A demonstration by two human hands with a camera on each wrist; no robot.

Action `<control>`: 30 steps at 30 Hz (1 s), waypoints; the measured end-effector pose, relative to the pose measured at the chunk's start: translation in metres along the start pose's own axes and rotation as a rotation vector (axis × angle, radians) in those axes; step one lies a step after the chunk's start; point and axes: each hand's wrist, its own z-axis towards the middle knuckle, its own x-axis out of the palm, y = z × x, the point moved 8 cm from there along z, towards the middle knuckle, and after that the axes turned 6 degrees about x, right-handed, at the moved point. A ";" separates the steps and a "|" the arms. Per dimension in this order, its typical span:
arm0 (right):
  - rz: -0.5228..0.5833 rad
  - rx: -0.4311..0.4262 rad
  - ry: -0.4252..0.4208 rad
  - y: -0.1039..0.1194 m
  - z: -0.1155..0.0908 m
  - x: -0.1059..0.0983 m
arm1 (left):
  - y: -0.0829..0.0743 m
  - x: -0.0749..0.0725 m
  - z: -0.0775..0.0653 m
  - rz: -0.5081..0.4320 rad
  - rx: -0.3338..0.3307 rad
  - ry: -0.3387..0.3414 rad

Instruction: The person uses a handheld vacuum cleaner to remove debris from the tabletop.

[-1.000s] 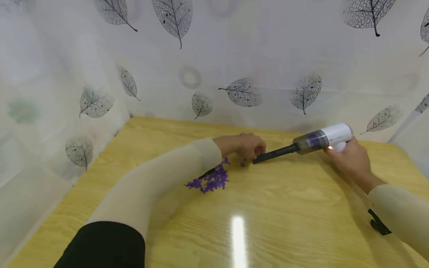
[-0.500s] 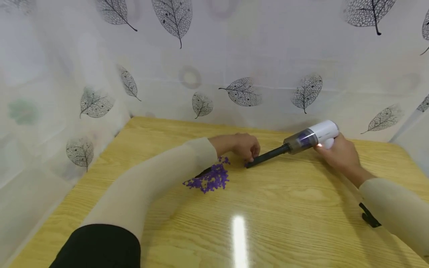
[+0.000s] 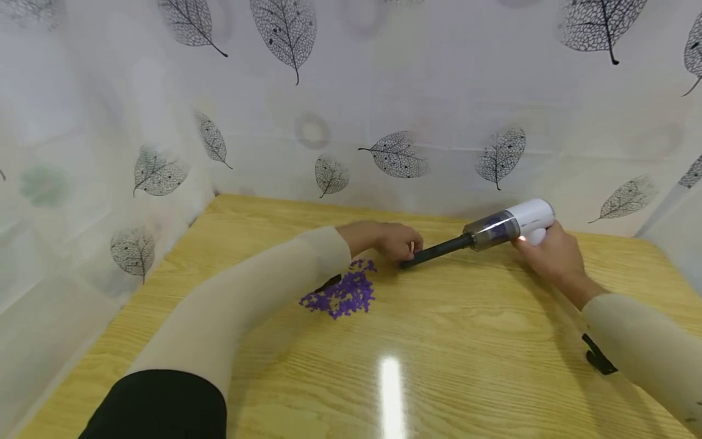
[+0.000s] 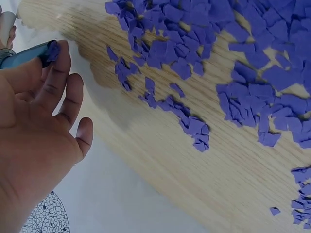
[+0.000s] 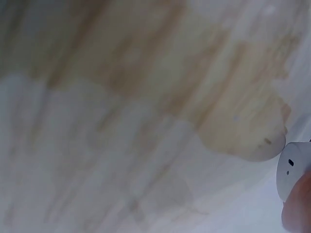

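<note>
My right hand [image 3: 554, 253] grips the handle of a white handheld vacuum cleaner [image 3: 533, 216] with a clear dust cup [image 3: 490, 230]; purple shows inside the cup. The black nozzle [image 3: 441, 249] points left and slants down. At its tip, my left hand [image 3: 396, 241] pinches the nozzle end between thumb and fingers. A purple scrap [image 4: 54, 50] sits at the nozzle mouth in the left wrist view. Torn purple paper scraps [image 3: 351, 296] lie in a loose pile left of the tip, partly hidden by the left sleeve. The right wrist view catches only the vacuum's end [image 5: 291, 162] and a finger.
The wood-grain table [image 3: 466, 353] carries everything. A leaf-printed white curtain [image 3: 362, 91] hangs along its back and left sides. Black straps show beside the left forearm [image 3: 329, 283] and under the right forearm [image 3: 599, 356].
The vacuum and right hand have moved left, and the left hand has shifted slightly left too. A small purple clump beside the nozzle tip no longer shows on the table.
</note>
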 end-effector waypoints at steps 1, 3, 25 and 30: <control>0.000 0.002 0.002 0.000 0.000 0.000 | 0.001 0.001 0.000 -0.009 0.001 0.003; 0.000 0.011 0.008 -0.002 0.000 0.000 | 0.002 0.003 0.001 -0.008 0.000 0.013; -0.031 0.037 -0.004 -0.021 0.000 -0.007 | 0.001 -0.005 0.013 0.164 0.002 -0.071; -0.037 0.043 0.003 -0.019 0.000 -0.006 | 0.005 -0.008 0.013 0.188 -0.020 -0.099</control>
